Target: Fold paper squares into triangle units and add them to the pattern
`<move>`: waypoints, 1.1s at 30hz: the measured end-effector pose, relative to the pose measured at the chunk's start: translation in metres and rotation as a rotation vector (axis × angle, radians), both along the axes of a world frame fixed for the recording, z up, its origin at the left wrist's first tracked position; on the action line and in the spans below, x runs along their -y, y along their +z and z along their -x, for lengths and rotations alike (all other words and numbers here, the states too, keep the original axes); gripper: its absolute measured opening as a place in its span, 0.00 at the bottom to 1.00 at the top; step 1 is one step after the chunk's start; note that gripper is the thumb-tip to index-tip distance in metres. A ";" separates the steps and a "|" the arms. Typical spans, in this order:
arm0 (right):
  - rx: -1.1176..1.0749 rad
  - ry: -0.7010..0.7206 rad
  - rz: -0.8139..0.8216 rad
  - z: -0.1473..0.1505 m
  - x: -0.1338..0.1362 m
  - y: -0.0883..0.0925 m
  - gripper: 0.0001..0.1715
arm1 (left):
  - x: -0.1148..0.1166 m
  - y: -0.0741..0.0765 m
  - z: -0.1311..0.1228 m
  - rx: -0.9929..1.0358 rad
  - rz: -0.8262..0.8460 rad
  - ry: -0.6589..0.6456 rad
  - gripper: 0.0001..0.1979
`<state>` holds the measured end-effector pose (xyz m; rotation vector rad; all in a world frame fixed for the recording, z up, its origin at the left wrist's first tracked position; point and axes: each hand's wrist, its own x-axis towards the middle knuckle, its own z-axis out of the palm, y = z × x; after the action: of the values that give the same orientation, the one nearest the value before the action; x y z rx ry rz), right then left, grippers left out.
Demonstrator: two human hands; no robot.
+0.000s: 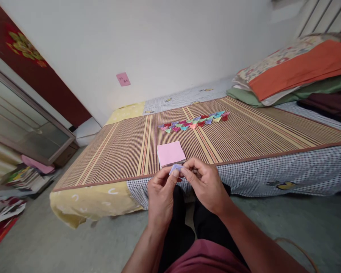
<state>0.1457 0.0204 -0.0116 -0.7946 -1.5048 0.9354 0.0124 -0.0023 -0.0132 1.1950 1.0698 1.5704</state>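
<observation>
Beyond the lilac paper (pixel 176 167), a pink card (pixel 123 79) bears illegible marks.

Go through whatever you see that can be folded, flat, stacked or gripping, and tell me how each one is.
Left hand: closed on the lavender paper
Right hand: fingers pinching the lavender paper
Lavender paper: folded
Pink-topped paper stack: lying flat
Multicoloured folded-paper pieces: laid in a long band
Striped mat: spread flat
Bedding: piled up

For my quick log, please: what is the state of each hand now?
Left hand: closed, holding the small folded lilac paper.
Right hand: closed on the same paper's right side.
</observation>
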 end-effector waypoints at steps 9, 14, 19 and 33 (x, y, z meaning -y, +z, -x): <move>0.066 0.010 -0.019 -0.003 0.005 0.000 0.11 | 0.005 0.003 0.005 -0.104 -0.018 0.000 0.11; 0.113 -0.089 -0.072 0.003 0.005 -0.007 0.12 | 0.003 -0.001 0.003 -0.192 -0.014 0.032 0.14; 0.036 -0.006 0.013 -0.001 0.000 -0.009 0.12 | -0.001 -0.001 0.005 -0.087 0.030 -0.027 0.12; -0.070 0.114 0.154 -0.007 0.001 -0.005 0.08 | -0.003 0.003 0.009 0.148 0.121 -0.076 0.08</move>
<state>0.1524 0.0192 -0.0168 -0.7844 -1.4418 1.1639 0.0036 0.0002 -0.0105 1.0103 0.9965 1.4901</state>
